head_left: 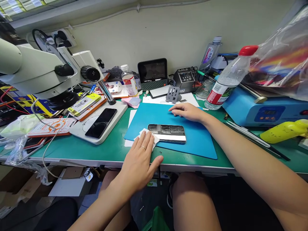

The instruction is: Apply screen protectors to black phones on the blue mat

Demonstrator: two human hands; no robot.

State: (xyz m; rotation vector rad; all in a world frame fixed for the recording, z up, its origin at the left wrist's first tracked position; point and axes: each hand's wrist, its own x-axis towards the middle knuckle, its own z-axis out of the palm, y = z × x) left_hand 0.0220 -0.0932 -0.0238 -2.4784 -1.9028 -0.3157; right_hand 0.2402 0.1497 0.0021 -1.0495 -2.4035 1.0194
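Note:
A smartphone (pixel 168 133) with a glossy, reflecting face lies flat on the blue mat (pixel 199 141). Just left of it, my left hand (pixel 141 154) rests with its fingers stretched out over a crumpled white tissue (pixel 155 141), pressing it flat against the mat. The tissue's edge reaches the phone's left end. My right hand (pixel 186 112) lies on the mat behind the phone, fingers loosely stretched to the left and slightly curled. Nothing shows in it, and it does not touch the phone.
At the left, a microscope (pixel 43 70) overhangs its white base, where a dark phone (pixel 101 123) lies. A red-capped bottle (pixel 228 80) stands at the right beside a blue machine (pixel 267 109). Tweezers (pixel 247 133) and a yellow bottle (pixel 284 131) lie nearer. A small screen (pixel 153 72) stands behind.

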